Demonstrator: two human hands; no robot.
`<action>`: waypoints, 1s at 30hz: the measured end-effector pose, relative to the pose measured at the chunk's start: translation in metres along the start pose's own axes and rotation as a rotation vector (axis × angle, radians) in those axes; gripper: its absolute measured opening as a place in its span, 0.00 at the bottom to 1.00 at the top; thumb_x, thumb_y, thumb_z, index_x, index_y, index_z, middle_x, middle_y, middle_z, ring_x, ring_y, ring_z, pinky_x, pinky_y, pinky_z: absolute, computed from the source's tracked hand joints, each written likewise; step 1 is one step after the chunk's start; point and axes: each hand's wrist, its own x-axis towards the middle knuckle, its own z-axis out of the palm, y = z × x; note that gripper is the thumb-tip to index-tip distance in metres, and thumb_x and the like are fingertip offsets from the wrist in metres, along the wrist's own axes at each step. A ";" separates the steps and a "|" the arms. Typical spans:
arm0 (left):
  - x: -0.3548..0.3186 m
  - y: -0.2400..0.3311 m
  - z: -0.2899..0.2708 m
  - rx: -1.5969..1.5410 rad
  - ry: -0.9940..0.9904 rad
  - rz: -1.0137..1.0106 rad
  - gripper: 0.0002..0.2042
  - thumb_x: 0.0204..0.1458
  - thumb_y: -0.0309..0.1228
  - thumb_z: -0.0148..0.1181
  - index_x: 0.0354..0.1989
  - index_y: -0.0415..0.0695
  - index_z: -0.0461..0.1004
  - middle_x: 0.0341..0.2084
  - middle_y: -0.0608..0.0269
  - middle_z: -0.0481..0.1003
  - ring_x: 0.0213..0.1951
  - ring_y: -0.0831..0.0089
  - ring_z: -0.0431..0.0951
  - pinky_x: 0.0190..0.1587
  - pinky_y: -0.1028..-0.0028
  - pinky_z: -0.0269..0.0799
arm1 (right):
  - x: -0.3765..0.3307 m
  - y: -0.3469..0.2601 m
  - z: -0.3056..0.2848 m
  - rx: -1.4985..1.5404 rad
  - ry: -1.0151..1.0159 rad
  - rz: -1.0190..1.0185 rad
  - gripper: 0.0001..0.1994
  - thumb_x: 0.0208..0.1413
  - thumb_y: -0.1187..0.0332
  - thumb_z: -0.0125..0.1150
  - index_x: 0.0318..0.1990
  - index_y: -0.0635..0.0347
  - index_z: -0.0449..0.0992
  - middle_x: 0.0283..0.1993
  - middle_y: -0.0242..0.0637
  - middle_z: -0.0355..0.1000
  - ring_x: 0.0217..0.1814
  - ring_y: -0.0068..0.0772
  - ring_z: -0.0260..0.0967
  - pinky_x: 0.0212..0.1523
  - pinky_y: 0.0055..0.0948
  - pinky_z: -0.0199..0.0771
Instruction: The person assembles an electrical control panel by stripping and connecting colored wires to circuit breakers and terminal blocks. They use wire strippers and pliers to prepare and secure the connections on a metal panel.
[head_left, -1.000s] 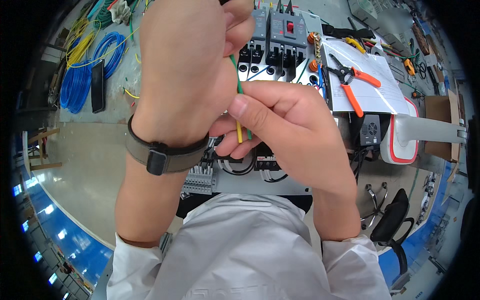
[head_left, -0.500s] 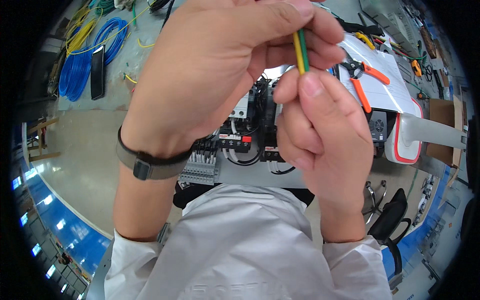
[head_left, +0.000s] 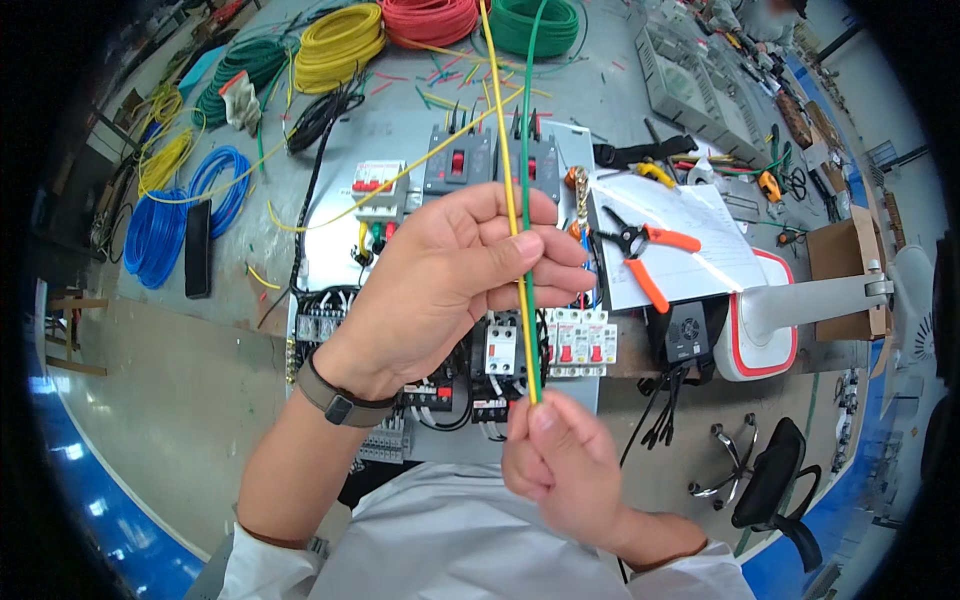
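Note:
My left hand (head_left: 465, 250), with a grey strap on its wrist, has its thumb pressed over a yellow wire (head_left: 506, 150) and a green wire (head_left: 527, 130) that run side by side across its fingers. Below it, my right hand (head_left: 565, 465) pinches the lower ends of both wires; the tips are hidden in its fingers. From the left hand, the two strands spread slightly apart toward the top edge. Beneath the hands lies a grey mounting panel (head_left: 325, 235) with breakers, including a white breaker (head_left: 500, 345), contactors and terminal blocks.
Coils of blue wire (head_left: 155, 240), yellow wire (head_left: 340, 45), red wire (head_left: 430, 20) and green wire (head_left: 535, 25) lie on the bench. Orange-handled wire strippers (head_left: 650, 240) rest on papers at the right. A white, red-edged device (head_left: 760, 335) stands beside a cardboard box (head_left: 845, 260).
My hands have gone lower and farther apart along the wires, with the right hand drawn down toward me. The view has shifted, so more of the bench and panel shows.

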 end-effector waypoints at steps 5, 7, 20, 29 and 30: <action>0.017 0.002 -0.002 0.008 0.024 -0.042 0.14 0.67 0.27 0.56 0.58 0.36 0.70 0.43 0.57 0.81 0.44 0.66 0.86 0.52 0.67 0.84 | -0.021 0.016 0.000 0.022 0.030 0.043 0.16 0.78 0.59 0.43 0.42 0.63 0.67 0.21 0.24 0.52 0.21 0.17 0.47 0.23 0.23 0.50; 0.025 0.005 -0.002 0.023 0.020 -0.048 0.16 0.68 0.28 0.56 0.60 0.35 0.69 0.42 0.59 0.81 0.42 0.69 0.86 0.51 0.68 0.84 | -0.029 0.023 -0.001 0.001 0.043 0.062 0.16 0.77 0.57 0.44 0.42 0.62 0.66 0.21 0.25 0.50 0.21 0.20 0.46 0.24 0.25 0.51; 0.080 0.003 0.030 -0.127 0.153 -0.049 0.16 0.71 0.29 0.45 0.62 0.36 0.67 0.25 0.75 0.65 0.20 0.87 0.55 0.18 0.82 0.50 | -0.060 0.067 -0.003 0.009 -0.063 0.116 0.15 0.79 0.59 0.40 0.45 0.61 0.67 0.24 0.26 0.56 0.25 0.18 0.52 0.28 0.21 0.55; 0.072 0.008 0.020 -0.076 0.116 -0.096 0.17 0.72 0.32 0.48 0.63 0.35 0.67 0.23 0.76 0.61 0.18 0.88 0.53 0.16 0.82 0.48 | -0.048 0.065 0.000 -0.195 -0.202 0.179 0.16 0.78 0.57 0.43 0.57 0.60 0.68 0.30 0.31 0.70 0.30 0.23 0.67 0.36 0.25 0.69; 0.070 0.015 0.016 -0.078 0.129 -0.106 0.17 0.72 0.32 0.48 0.63 0.35 0.67 0.23 0.76 0.62 0.18 0.88 0.53 0.15 0.82 0.47 | -0.041 0.055 -0.003 -0.307 -0.242 0.156 0.18 0.77 0.56 0.45 0.60 0.60 0.68 0.32 0.33 0.72 0.31 0.24 0.69 0.38 0.27 0.71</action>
